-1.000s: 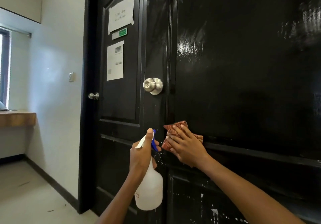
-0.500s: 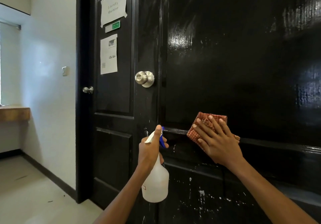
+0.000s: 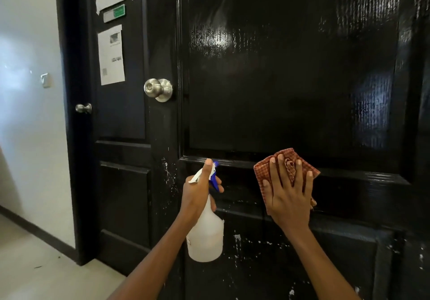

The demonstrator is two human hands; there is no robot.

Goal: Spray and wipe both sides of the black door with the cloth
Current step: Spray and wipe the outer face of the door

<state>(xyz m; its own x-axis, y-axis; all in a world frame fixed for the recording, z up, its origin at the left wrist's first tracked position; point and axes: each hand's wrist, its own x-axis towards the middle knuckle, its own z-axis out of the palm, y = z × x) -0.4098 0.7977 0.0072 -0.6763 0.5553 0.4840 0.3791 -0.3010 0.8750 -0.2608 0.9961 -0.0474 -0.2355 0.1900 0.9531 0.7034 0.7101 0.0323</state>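
Note:
A glossy black door (image 3: 290, 85) fills the right of the view, with a silver knob (image 3: 158, 89) near its left edge. My right hand (image 3: 288, 192) presses a red checked cloth (image 3: 261, 171) flat against the door's middle rail, fingers spread. My left hand (image 3: 197, 190) grips the neck of a white spray bottle (image 3: 206, 237) with a blue trigger, its nozzle close to the door. White spots and streaks show on the lower panel below the hands.
A second black door (image 3: 121, 118) with taped paper notices (image 3: 111, 54) and a small knob (image 3: 83, 108) stands at the left. A white wall (image 3: 30, 113) with a switch and a pale floor (image 3: 35, 264) lie further left.
My right hand has slid the cloth to the right along the door's middle rail. The left hand still holds the bottle, and the view has come closer to the door.

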